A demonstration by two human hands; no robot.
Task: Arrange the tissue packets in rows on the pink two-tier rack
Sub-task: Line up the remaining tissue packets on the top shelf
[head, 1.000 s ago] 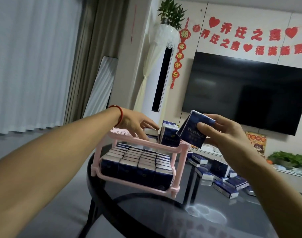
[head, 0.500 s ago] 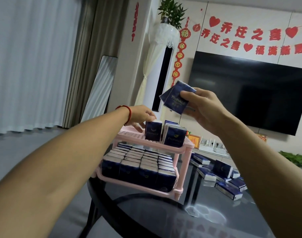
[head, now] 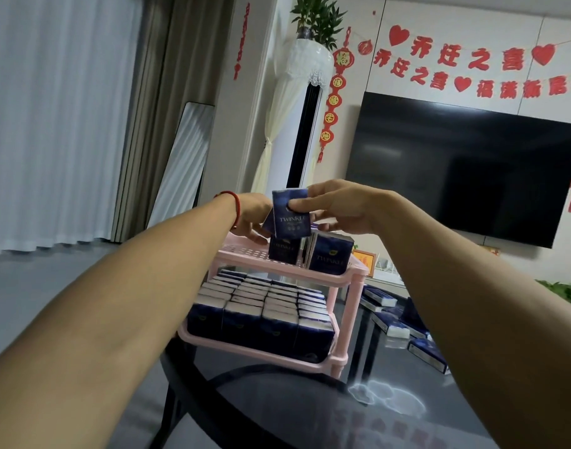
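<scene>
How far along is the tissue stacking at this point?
Lower tier of the pink rack is packed with rows. The upper tier holds only a few upright packets. The right hand pinches packets above it; the left hand is alongside. Loose packets still lie on the table.

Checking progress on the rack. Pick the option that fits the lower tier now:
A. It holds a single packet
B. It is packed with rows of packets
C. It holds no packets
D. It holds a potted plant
B: the lower tier of the rack is filled with rows of upright packets, while the upper tier holds only a few so far.
</scene>
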